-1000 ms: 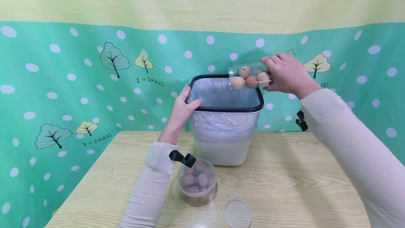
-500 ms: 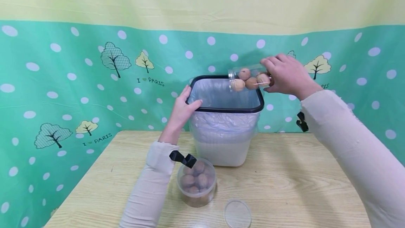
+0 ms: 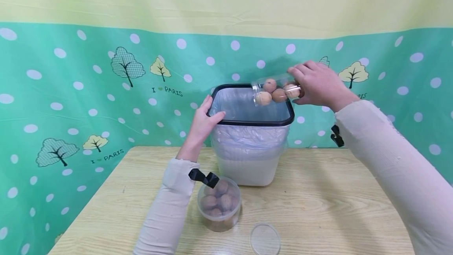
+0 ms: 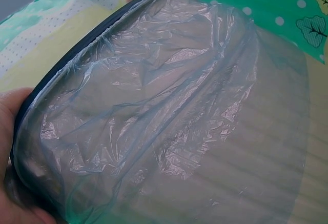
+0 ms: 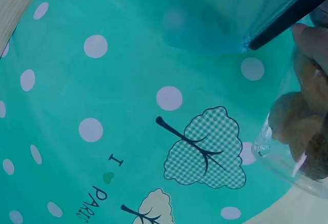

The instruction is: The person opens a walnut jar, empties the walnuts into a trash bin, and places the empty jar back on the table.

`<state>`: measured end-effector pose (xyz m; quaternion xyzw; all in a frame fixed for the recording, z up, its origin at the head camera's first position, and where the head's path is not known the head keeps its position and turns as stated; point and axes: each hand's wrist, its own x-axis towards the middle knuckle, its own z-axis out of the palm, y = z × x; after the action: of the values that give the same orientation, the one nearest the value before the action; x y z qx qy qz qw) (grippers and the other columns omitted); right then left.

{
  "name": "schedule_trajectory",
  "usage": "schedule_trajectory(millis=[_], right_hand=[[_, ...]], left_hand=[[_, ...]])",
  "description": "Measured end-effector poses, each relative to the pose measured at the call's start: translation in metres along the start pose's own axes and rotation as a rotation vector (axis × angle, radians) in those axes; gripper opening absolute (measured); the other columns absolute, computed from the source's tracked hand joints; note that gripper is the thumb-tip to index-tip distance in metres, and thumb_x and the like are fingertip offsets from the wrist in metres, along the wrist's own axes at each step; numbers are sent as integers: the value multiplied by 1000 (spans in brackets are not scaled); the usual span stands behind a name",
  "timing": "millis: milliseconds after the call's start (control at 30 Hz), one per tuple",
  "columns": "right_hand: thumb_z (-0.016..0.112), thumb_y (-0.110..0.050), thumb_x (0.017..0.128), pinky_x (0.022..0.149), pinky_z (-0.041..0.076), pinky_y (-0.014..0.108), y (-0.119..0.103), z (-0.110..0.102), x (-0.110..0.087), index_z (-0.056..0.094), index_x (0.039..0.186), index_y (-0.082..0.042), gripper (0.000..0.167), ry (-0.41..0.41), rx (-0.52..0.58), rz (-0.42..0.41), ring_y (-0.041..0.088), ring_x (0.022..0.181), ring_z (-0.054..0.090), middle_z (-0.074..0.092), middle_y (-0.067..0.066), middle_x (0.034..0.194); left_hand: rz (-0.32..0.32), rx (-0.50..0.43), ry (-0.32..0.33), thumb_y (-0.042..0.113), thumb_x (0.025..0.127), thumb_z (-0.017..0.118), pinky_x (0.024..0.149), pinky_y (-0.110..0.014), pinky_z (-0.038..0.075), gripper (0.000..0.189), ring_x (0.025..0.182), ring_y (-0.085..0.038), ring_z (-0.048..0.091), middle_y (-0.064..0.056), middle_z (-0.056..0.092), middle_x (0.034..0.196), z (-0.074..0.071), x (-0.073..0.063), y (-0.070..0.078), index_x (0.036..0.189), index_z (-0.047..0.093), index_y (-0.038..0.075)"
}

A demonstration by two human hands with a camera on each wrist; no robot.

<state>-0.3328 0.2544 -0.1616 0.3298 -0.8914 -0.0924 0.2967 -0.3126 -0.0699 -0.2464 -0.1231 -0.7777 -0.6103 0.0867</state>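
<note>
In the head view a trash can [image 3: 247,172] lined with a clear plastic bag [image 3: 247,137] stands on the table. My left hand [image 3: 205,121] holds its black rim [image 3: 258,122] at the left side, thumb over the opening. My right hand [image 3: 316,84] grips a clear plastic jar [image 3: 260,85] by its base. The jar lies nearly sideways over the can's right part, its open mouth tipped slightly down to the left. Several walnuts [image 3: 278,95] are inside it. The right wrist view shows walnuts [image 5: 292,116] through the jar wall, close to the fingers.
A round plastic tub [image 3: 219,223] of walnuts stands in front of the can, beside the left forearm. A clear round lid [image 3: 265,240] lies on the wooden table [image 3: 318,207] near its front. Behind hangs a green and yellow patterned cloth [image 3: 212,23].
My right hand has tilted the jar a little further, its mouth lower and slightly to the left. The walnuts stay inside. My left hand stays on the rim.
</note>
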Motion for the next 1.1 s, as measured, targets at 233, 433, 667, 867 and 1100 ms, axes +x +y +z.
schedule_trajectory(millis=[233,433,667,867,1100], right_hand=[[86,-26,60,87,43,53,-3,0,1,47,123,7,81,22,-49,83,42,103,48,56,24,115],[84,-28,61,85,44,53,-5,-1,0,48,123,6,80,-8,-31,96,42,102,48,57,23,113],[85,-27,62,88,42,53,-4,-2,-1,47,125,6,81,-38,-14,88,41,102,47,57,23,114],[86,-27,59,87,42,53,-3,-3,0,48,122,6,80,-13,-29,65,42,102,48,57,24,115],[83,-23,60,91,41,52,0,-1,-1,51,122,4,75,4,14,29,40,103,49,58,21,116]], left_hand=[[3,0,-2,17,85,60,115,-31,11,75,144,-15,9,-6,14,158,0,-1,0,147,21,0],[18,-3,2,17,84,61,115,-30,12,76,144,-15,10,-7,16,157,1,0,1,147,23,-2],[26,-4,8,16,84,62,115,-29,12,75,144,-15,11,-8,17,157,1,1,0,146,24,-2],[26,-9,9,15,85,61,115,-30,12,74,144,-16,10,-9,16,157,1,1,0,146,23,-2],[10,7,5,17,85,61,115,-30,12,75,144,-13,10,-6,16,157,0,1,0,147,23,0]])
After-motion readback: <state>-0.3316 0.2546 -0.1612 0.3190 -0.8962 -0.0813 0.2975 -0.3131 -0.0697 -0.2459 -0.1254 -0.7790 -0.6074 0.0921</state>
